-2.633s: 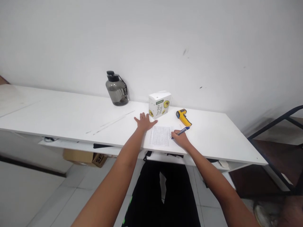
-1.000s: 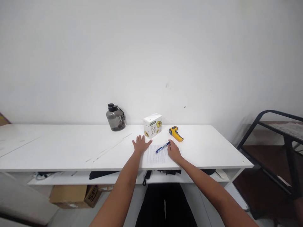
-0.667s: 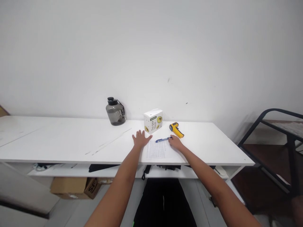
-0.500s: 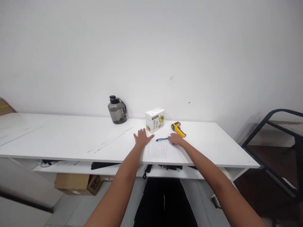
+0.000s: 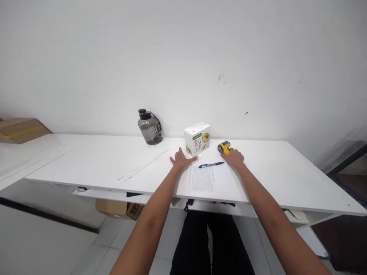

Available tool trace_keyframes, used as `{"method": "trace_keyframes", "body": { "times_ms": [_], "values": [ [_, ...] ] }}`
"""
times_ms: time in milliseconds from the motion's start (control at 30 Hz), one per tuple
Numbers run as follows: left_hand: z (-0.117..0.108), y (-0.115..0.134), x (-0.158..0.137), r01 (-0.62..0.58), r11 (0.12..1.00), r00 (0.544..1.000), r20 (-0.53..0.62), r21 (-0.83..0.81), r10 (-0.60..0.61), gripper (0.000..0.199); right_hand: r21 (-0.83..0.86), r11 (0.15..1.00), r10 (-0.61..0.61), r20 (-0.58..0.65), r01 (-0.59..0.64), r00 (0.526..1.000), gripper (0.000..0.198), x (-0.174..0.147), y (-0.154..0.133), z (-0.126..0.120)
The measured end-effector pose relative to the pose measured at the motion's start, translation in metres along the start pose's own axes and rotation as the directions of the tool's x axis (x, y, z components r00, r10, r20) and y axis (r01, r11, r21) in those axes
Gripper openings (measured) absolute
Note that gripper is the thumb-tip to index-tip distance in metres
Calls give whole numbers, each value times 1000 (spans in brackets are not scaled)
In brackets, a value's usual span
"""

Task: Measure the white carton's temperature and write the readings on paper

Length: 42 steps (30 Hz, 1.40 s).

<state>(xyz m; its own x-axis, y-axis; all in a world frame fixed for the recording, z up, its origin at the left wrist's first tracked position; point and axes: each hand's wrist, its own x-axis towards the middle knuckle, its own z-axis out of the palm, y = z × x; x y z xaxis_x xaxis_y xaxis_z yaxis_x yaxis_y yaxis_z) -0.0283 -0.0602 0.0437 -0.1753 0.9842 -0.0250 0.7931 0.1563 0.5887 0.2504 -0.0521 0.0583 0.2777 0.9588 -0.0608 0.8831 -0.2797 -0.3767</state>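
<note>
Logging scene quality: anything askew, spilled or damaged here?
Dark streaks on the white desk, left of the left hand, and smudges on the wall stand out against plain white. No spill visible.

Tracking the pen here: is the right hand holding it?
No, the pen lies loose; the right hand is on the yellow device.

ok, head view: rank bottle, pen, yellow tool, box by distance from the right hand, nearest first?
1. Yellow tool: at the right hand, which covers its handle.
2. Pen: a little to the hand's left.
3. Box: farther left, behind the pen.
4. Bottle: farthest left, toward the back.
</note>
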Motion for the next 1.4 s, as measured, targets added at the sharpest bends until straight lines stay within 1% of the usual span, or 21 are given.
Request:
{"method": "trace_keyframes", "body": {
  "times_ms": [67,100,167,200,233,267,333,367,433,533,633,700,767,833,933,1100,1167,1267,1400],
  "values": [
    [3,11,8,32,991,999,-30,-128,-36,130,49,999,-3,-9,3,1000,65,0,1,-2],
    [6,18,12,22,981,997,-66,-195,-35,124,73,997,-8,-18,10,1000,64,0,2,-3],
    [13,28,20,-34,951,987,-162,-308,-17,104,112,993,-25,-27,28,999,62,-1,5,-5],
    [17,32,22,-59,941,976,-218,-333,-16,92,133,990,-37,-18,40,999,60,-2,6,-5],
    [20,34,25,-51,936,971,-236,-349,-35,83,161,985,-63,-21,66,998,58,-2,8,-5],
    [22,35,26,-29,931,968,-241,-363,-64,79,197,975,-94,-44,101,995,57,-3,10,-4],
    [23,34,28,-46,918,968,-245,-394,-56,78,317,929,-158,-130,192,979,55,-4,13,-3],
    [23,32,28,-50,901,969,-238,-430,-60,79,389,889,-184,-180,242,966,52,-5,14,-2],
    [23,29,27,-73,861,981,-192,-503,-29,79,503,799,-238,-238,329,942,49,-7,12,1],
    [24,26,26,-118,808,987,-154,-577,34,78,621,685,-271,-266,380,925,46,-14,6,5],
    [28,24,27,-159,753,986,-140,-638,89,77,669,626,-275,-290,400,916,43,-21,-2,9],
    [30,22,29,-180,724,983,-140,-666,115,77,665,627,-281,-294,406,914,43,-24,-5,11],
    [31,20,30,-191,709,981,-141,-679,129,77,647,649,-280,-287,401,916,43,-25,-6,14],
    [31,19,30,-192,708,981,-138,-679,134,78,620,669,-287,-292,409,912,41,-25,-7,17],
    [31,19,29,-195,720,981,-145,-666,132,79,569,690,-317,-317,446,894,40,-26,-8,19],
    [29,22,26,-231,726,973,-172,-648,156,79,507,715,-362,-321,482,875,43,-35,-16,15],
    [29,23,26,-235,726,972,-173,-647,161,78,529,710,-350,-308,465,885,47,-38,-19,14],
    [29,22,26,-248,711,969,-173,-658,177,76,575,702,-326,-265,420,908,63,-39,-20,14],
    [29,20,27,-257,704,966,-172,-662,191,76,608,675,-345,-242,419,907,72,-38,-19,15]
  ]
}}
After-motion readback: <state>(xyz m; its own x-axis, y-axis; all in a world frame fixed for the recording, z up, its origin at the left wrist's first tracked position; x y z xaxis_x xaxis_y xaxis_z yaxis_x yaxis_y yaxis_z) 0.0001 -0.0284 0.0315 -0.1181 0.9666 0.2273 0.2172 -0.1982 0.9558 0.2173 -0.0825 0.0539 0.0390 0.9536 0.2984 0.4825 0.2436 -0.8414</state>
